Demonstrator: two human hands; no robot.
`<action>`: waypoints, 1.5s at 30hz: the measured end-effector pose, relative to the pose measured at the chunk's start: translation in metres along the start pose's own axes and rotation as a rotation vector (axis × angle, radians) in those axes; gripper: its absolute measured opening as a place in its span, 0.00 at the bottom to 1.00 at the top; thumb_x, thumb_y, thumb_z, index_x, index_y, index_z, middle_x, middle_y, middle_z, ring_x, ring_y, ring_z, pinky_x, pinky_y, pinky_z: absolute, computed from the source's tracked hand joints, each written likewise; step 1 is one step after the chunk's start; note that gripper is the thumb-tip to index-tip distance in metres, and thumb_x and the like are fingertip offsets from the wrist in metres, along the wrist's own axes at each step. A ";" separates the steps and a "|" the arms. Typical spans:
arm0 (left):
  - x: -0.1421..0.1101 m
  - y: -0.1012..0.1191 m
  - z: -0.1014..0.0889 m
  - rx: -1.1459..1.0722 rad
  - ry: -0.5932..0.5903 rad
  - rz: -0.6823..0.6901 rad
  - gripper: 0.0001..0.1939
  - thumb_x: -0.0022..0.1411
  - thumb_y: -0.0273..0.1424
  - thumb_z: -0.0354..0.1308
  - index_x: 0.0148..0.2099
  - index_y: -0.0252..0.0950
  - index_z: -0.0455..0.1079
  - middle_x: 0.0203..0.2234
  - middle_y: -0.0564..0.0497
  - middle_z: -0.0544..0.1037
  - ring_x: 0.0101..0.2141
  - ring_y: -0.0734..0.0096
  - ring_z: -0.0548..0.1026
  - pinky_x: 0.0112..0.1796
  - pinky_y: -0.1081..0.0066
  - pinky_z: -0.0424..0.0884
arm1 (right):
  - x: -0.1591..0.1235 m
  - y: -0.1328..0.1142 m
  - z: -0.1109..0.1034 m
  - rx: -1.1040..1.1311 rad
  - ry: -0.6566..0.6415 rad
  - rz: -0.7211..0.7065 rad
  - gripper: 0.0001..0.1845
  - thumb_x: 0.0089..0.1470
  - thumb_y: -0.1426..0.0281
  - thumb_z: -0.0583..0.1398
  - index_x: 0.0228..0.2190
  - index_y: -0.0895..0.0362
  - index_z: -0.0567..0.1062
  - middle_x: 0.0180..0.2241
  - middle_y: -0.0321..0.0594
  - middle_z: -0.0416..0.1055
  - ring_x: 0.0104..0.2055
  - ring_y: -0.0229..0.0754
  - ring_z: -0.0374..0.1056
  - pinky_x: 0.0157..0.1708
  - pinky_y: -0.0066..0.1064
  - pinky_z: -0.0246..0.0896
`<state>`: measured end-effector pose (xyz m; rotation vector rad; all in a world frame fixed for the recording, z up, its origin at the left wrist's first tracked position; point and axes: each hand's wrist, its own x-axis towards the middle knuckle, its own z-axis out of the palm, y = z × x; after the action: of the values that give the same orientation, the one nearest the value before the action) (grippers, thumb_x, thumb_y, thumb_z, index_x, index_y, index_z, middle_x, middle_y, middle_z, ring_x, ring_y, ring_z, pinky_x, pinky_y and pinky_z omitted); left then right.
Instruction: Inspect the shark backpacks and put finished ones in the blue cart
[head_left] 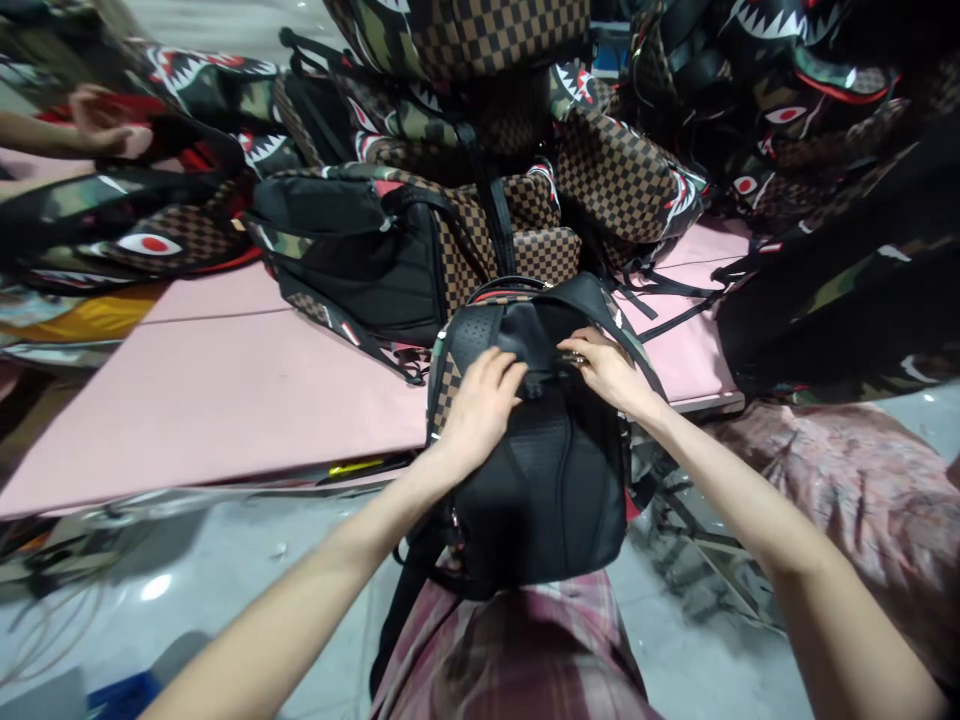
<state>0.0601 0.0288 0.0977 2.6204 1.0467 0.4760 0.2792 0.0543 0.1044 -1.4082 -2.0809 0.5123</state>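
Observation:
A black backpack (540,500) with brown checkered sides leans against the table's front edge, its padded back panel facing me. My left hand (484,400) has its fingers curled onto a black shoulder strap (480,325) near the top of that panel. My right hand (609,372), beside it, is closed around a small metal tool (574,357); the fingers hide most of it, so its kind does not show. The tool is close to the straps at the panel's top middle.
The pink tabletop (262,390) stretches left. A second checkered backpack (352,250) lies just behind mine, with several shark-print bags piled beyond. At the left, another person's hand (97,115) is over a camouflage bag (127,230). More bags (825,260) hang over the right side.

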 end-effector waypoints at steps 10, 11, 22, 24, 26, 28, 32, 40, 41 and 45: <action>-0.091 0.002 0.036 0.261 0.205 0.052 0.12 0.62 0.23 0.50 0.40 0.45 0.70 0.36 0.56 0.78 0.48 0.68 0.71 0.53 0.58 0.53 | -0.115 -0.010 0.024 -0.202 -0.285 -0.309 0.28 0.47 0.86 0.48 0.48 0.53 0.68 0.47 0.44 0.66 0.45 0.42 0.65 0.43 0.32 0.63; -0.097 0.007 0.040 0.269 0.214 0.064 0.12 0.62 0.23 0.50 0.40 0.46 0.70 0.36 0.57 0.78 0.47 0.70 0.71 0.53 0.60 0.53 | -0.123 -0.010 0.025 -0.203 -0.289 -0.301 0.28 0.48 0.85 0.49 0.49 0.53 0.67 0.48 0.44 0.66 0.47 0.43 0.65 0.45 0.34 0.62; -0.088 0.027 0.046 0.269 0.409 0.145 0.09 0.62 0.22 0.50 0.33 0.41 0.65 0.26 0.62 0.76 0.37 0.81 0.73 0.51 0.69 0.51 | -0.130 -0.020 0.013 -0.119 -0.228 -0.114 0.23 0.52 0.80 0.51 0.47 0.51 0.70 0.46 0.42 0.68 0.45 0.43 0.66 0.44 0.34 0.63; -0.085 0.031 0.049 0.253 0.442 0.168 0.09 0.62 0.22 0.50 0.34 0.41 0.65 0.27 0.62 0.76 0.38 0.81 0.73 0.51 0.69 0.53 | -0.119 -0.033 0.002 -0.101 -0.230 -0.036 0.16 0.55 0.74 0.54 0.46 0.51 0.70 0.44 0.42 0.69 0.44 0.43 0.67 0.43 0.33 0.63; -0.082 0.036 0.050 0.256 0.457 0.178 0.09 0.61 0.22 0.51 0.34 0.41 0.66 0.27 0.61 0.76 0.39 0.80 0.73 0.51 0.70 0.53 | -0.106 -0.045 -0.007 -0.095 -0.247 0.040 0.18 0.54 0.66 0.58 0.47 0.53 0.68 0.42 0.42 0.69 0.42 0.44 0.67 0.41 0.33 0.63; -0.078 0.041 0.049 0.264 0.419 0.175 0.09 0.62 0.22 0.50 0.34 0.41 0.67 0.27 0.60 0.76 0.39 0.79 0.73 0.51 0.70 0.54 | -0.094 -0.053 -0.011 -0.107 -0.311 0.092 0.19 0.54 0.63 0.58 0.47 0.54 0.67 0.39 0.42 0.71 0.38 0.43 0.68 0.37 0.31 0.62; -0.071 0.048 0.041 0.266 0.310 0.180 0.10 0.63 0.23 0.48 0.32 0.38 0.67 0.25 0.57 0.75 0.36 0.78 0.73 0.50 0.70 0.56 | -0.076 -0.053 -0.009 -0.223 -0.457 0.161 0.06 0.54 0.69 0.57 0.33 0.56 0.74 0.28 0.39 0.73 0.28 0.39 0.68 0.26 0.26 0.55; -0.069 0.044 0.043 0.338 0.374 0.198 0.11 0.63 0.24 0.48 0.29 0.37 0.66 0.23 0.57 0.74 0.34 0.78 0.71 0.50 0.67 0.55 | -0.059 -0.050 -0.002 -0.145 -0.547 0.292 0.05 0.48 0.65 0.61 0.27 0.51 0.78 0.23 0.30 0.74 0.26 0.35 0.67 0.25 0.24 0.49; -0.069 0.044 0.043 0.343 0.379 0.196 0.11 0.63 0.24 0.49 0.28 0.37 0.66 0.23 0.57 0.74 0.33 0.78 0.71 0.50 0.67 0.55 | -0.059 -0.049 0.000 -0.121 -0.546 0.300 0.06 0.48 0.65 0.61 0.27 0.52 0.77 0.23 0.30 0.73 0.26 0.35 0.67 0.26 0.24 0.49; -0.070 0.043 0.044 0.344 0.394 0.181 0.10 0.63 0.23 0.49 0.29 0.37 0.66 0.24 0.57 0.74 0.34 0.78 0.71 0.51 0.67 0.54 | -0.063 -0.043 0.010 0.003 -0.462 0.360 0.07 0.47 0.65 0.60 0.26 0.54 0.77 0.25 0.31 0.74 0.27 0.35 0.66 0.27 0.25 0.51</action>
<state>0.0558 -0.0559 0.0601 3.0208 1.0877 0.9623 0.2599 -0.0199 0.1080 -1.8075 -2.1644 1.0727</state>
